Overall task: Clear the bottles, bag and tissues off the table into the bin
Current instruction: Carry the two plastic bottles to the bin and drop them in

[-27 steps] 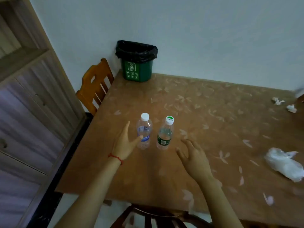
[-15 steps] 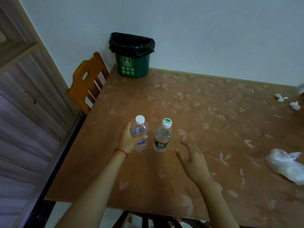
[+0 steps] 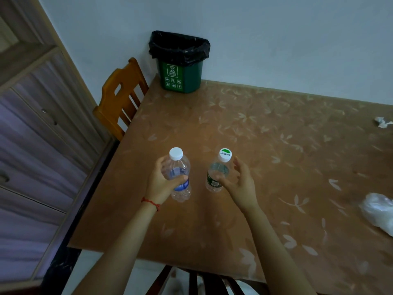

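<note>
Two clear plastic bottles stand upright side by side on the brown leaf-patterned table (image 3: pixel 265 145). My left hand (image 3: pixel 158 185) grips the blue-label bottle (image 3: pixel 179 167) round its middle. My right hand (image 3: pixel 241 185) curls round the green-label bottle (image 3: pixel 220 167), thumb in front and fingers behind. The green bin (image 3: pixel 180 77) with a black liner stands at the table's far left corner. A crumpled clear bag (image 3: pixel 378 211) lies at the right edge, and a white tissue (image 3: pixel 381 122) lies farther back on the right.
A wooden chair (image 3: pixel 121 99) is pushed against the table's left side, next to the bin. A wooden cabinet (image 3: pixel 32 128) lines the left wall. Another chair's back (image 3: pixel 191 282) shows under the near table edge.
My left hand closed on the blue-label bottle. My right hand left the tabletop, moved forward, and wrapped round the green-label bottle. The view shifted closer.
</note>
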